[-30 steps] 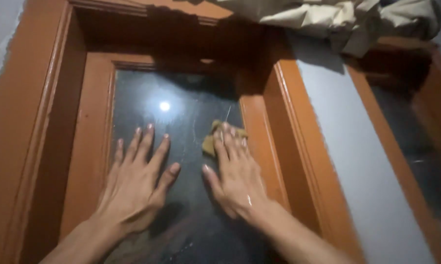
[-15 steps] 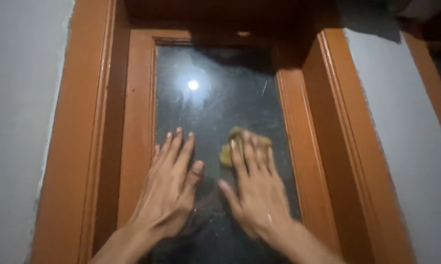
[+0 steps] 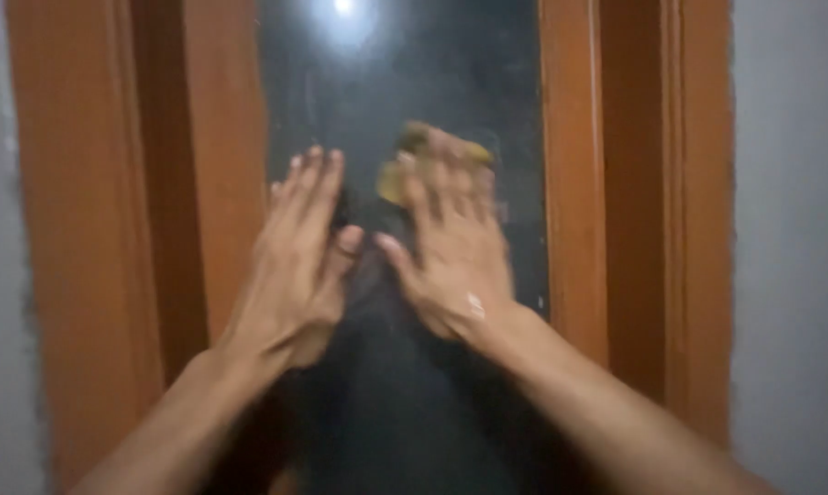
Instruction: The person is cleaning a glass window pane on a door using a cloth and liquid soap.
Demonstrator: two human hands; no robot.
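Both forearms reach up and forward from the lower corners. The left hand [image 3: 299,252] lies flat, fingers together and pointing up, thumb tucked inward. The right hand [image 3: 451,243], blurred, spreads its fingers upward, thumb angled toward the left hand's.

Right hand [image 3: 455,266]: pressing a yellow cloth [image 3: 405,170] flat against the dark glass pane [image 3: 414,73].
Left hand [image 3: 299,252]: resting open on the glass beside the orange wooden frame [image 3: 221,137].
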